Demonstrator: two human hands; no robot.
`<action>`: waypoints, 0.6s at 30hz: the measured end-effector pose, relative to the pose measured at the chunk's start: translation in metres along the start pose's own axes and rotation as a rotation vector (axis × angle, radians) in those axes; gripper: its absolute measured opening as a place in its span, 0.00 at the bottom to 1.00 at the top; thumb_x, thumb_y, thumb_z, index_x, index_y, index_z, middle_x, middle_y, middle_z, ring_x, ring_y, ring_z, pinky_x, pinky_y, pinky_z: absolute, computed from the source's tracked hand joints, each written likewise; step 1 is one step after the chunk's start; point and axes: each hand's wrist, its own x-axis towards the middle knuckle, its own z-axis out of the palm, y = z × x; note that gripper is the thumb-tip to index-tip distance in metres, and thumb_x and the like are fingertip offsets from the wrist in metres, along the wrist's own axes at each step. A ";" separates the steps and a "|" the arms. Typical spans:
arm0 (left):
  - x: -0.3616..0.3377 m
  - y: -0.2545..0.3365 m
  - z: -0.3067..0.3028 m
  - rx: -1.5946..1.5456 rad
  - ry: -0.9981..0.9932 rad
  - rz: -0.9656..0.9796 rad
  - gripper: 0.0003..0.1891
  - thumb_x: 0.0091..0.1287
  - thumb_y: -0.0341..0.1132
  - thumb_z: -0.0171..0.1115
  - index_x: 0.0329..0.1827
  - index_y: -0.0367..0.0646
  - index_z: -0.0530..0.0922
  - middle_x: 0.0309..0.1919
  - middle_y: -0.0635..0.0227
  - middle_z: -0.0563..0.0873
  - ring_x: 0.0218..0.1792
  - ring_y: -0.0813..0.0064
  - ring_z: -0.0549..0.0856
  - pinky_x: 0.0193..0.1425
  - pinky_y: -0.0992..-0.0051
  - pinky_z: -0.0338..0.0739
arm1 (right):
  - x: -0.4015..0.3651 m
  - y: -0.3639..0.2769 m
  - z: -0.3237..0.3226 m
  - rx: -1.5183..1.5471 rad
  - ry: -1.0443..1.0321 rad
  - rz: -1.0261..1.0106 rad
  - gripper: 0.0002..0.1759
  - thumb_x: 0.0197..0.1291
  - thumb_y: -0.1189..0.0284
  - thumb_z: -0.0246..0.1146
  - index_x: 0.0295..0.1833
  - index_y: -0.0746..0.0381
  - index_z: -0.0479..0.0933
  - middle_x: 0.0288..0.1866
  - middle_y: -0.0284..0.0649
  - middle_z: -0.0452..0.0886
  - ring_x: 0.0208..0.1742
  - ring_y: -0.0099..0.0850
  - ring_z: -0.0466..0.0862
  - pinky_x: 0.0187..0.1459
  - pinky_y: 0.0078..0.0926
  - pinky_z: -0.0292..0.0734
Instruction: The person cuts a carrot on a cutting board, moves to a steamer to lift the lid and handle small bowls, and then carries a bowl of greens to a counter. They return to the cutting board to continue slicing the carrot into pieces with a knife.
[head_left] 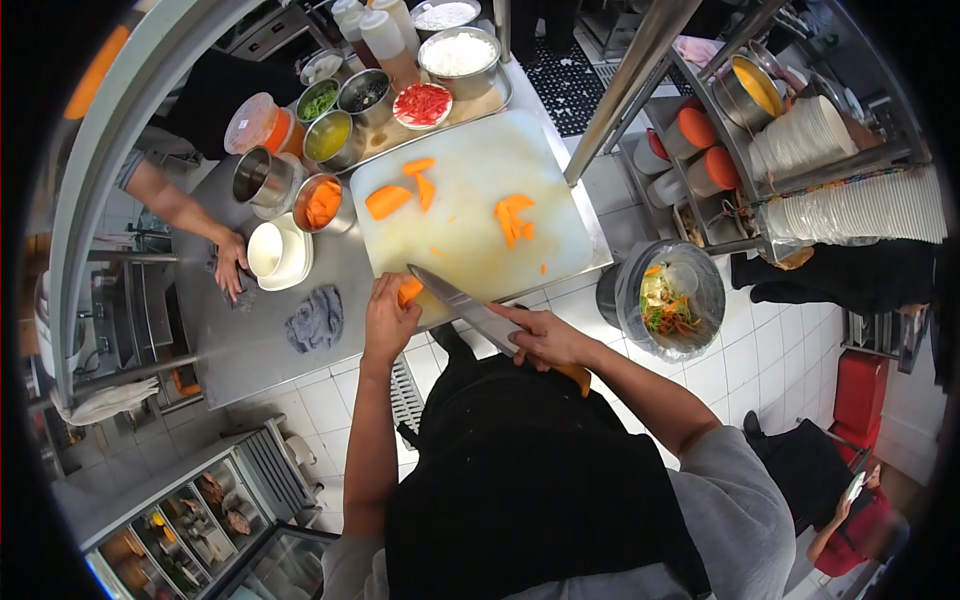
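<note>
At the far left of the steel bench [250, 345], a co-worker's hand [231, 266] presses flat on a cloth, just beside a stack of white bowls [277, 254]. Further right stand a steel pot of carrot slices [321, 202], a pot of yellow-green liquid [331, 136], a pot of chopped greens [318, 101], a white dish of red pieces [422, 105] and a steel bowl of white food [458, 54]. On the white cutting board [470, 215] lie loose carrot chunks [388, 201]. At the board's near edge, the left hand [388, 322] is curled closed, pinning a carrot piece [409, 291]. The right hand [545, 337] is wrapped tightly around a knife [462, 305], whose blade angles toward the carrot. Both forearms reach forward from the apron. Far right, a lined bin [668, 300] holds vegetable scraps.
</note>
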 end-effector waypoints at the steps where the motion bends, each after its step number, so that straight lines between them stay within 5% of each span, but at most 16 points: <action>1: 0.000 0.000 0.000 0.000 0.001 0.001 0.18 0.55 0.21 0.63 0.52 0.35 0.80 0.46 0.49 0.84 0.52 0.44 0.82 0.60 0.55 0.78 | 0.001 0.003 -0.001 0.009 -0.002 -0.003 0.40 0.78 0.74 0.51 0.90 0.33 0.54 0.32 0.40 0.85 0.20 0.23 0.78 0.28 0.26 0.82; 18: 0.000 0.002 -0.003 -0.020 -0.028 -0.025 0.19 0.55 0.21 0.62 0.52 0.34 0.79 0.47 0.48 0.85 0.54 0.42 0.82 0.62 0.54 0.78 | 0.013 0.009 0.003 0.001 -0.021 -0.010 0.42 0.78 0.75 0.52 0.90 0.33 0.51 0.33 0.39 0.85 0.20 0.23 0.77 0.27 0.26 0.82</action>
